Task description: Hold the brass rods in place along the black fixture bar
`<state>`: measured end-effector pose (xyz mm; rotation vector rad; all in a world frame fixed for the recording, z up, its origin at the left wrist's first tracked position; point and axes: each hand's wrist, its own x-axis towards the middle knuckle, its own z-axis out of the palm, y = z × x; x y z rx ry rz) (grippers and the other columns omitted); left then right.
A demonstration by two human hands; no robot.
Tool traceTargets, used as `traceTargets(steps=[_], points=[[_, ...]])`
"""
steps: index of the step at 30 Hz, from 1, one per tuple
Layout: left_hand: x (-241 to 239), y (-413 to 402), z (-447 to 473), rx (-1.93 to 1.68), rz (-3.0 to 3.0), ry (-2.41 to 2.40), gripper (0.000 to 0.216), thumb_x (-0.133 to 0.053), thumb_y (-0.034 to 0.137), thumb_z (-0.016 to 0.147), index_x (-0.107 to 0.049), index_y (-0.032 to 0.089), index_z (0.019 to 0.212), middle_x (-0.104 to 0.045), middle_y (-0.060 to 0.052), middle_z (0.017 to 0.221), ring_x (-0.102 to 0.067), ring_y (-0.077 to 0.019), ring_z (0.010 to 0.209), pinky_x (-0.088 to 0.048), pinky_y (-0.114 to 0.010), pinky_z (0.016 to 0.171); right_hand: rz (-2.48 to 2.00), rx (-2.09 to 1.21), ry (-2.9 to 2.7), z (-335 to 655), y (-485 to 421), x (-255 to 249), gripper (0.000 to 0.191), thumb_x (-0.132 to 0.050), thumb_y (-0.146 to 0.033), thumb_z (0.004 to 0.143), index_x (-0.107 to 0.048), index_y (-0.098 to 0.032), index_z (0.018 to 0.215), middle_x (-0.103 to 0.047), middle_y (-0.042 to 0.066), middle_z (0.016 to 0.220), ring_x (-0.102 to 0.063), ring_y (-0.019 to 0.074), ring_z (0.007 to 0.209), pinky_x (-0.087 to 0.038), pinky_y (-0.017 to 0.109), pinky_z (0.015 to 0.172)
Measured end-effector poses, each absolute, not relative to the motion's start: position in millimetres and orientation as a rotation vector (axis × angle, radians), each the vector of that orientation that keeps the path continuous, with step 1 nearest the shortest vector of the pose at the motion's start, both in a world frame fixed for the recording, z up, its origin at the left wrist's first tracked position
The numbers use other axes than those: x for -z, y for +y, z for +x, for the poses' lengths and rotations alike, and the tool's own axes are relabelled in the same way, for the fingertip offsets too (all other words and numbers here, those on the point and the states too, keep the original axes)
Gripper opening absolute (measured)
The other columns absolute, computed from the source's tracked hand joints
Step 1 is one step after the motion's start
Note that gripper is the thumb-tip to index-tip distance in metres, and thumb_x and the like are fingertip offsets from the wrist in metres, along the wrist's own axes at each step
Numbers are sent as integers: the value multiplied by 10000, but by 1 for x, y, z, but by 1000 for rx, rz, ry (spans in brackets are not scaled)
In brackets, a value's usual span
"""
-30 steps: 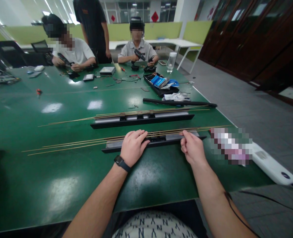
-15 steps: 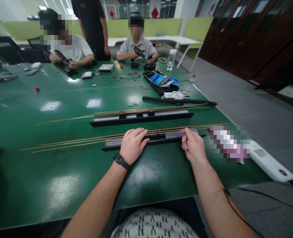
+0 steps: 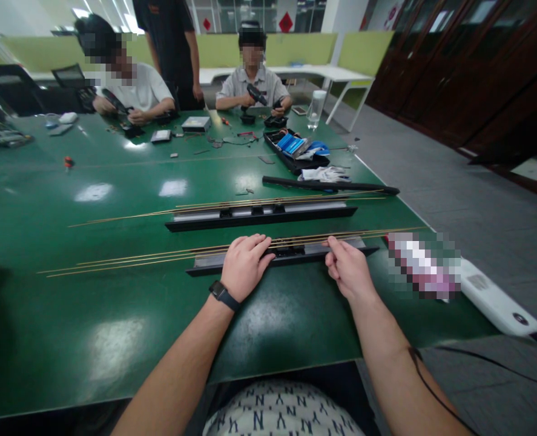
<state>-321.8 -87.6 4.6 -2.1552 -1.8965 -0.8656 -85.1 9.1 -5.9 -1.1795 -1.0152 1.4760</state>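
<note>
In front of me a black-edged channel strip (image 3: pixel 211 260) lies across the table, with several thin brass-coloured rods (image 3: pixel 152 257) running over it lengthwise. My left hand (image 3: pixel 246 261), a dark watch on its wrist, is closed over the rods and the strip, thumb at the near edge. My right hand (image 3: pixel 347 263) pinches the end of one thin rod above the strip's right part. Black pieces (image 3: pixel 290 249) sit in the strip between my hands. Behind it lies a second strip (image 3: pixel 268 217) with its own thin rods.
Farther back are a black tube (image 3: pixel 363 186), white gloves (image 3: pixel 325 175) and a black tray (image 3: pixel 293 160) with blue items. A white power bank-like device (image 3: pixel 495 297) with a cable lies right. Two people with power drills (image 3: pixel 256 94) sit opposite; another person stands behind them.
My right hand has shifted slightly left with the pinched rod, whose far left end now reaches farther left. My left hand stays in place on the strip.
</note>
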Motion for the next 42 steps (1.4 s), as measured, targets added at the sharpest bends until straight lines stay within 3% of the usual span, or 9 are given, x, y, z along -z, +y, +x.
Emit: traceTargets(steps=[42], points=[[-3,-88,-322,878,-2142,-1866,314,-661,333,962,-681,209,1250,-726,-89,1271,-665,-250,1197,-480,-448,1058,-1160,-1334,-817,-75,17,9,308,-793,-442,794,-682,-161,856,-527,-59,465,-328,46,268,-198,163,256]])
